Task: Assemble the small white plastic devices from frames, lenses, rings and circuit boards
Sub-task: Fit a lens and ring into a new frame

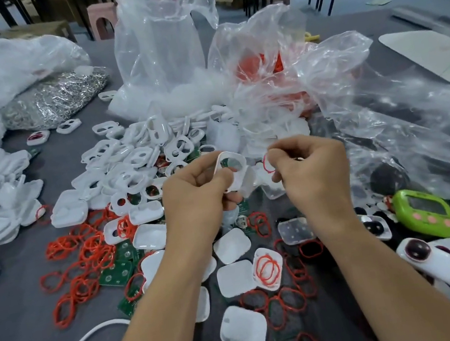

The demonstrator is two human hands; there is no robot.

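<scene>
Loose red rings (83,253): scattered on the counter (19,318), left of and below the left grip. They lie thinly, probably so one can be lifted without untangling.
Circuit boards (116,273): green, lying among those rings at the lower left of the left grip, seemingly within easy reach.
Frame pile (132,156): white frames heaped above and left of the left grip, apparently spilled from the clear bags (161,47) behind both grips.
Left grip (195,196): fingers and thumb are curled round a white frame (232,169) and clamped on it. The frame is raised off the counter with its round opening tilted toward the right grip, seemingly to present the seat for a ring.
Red ring (268,163): a single ring just right of the held frame, apparently not touching it.
Right grip (313,173): fingertips are pinched together on that ring, level with the frame. The step in hand looks like seating the ring in the frame.
White shells (232,246): flat backs lying below both grips, between the forearms. A ring-filled shell (267,267) among them holds several rings, apparently serving as a tray.
Green timer (424,213): on the counter, lower right of the right grip.
Finished devices (441,259): white bodies with dark lenses, just below the timer, likely set aside from the loose parts.
</scene>
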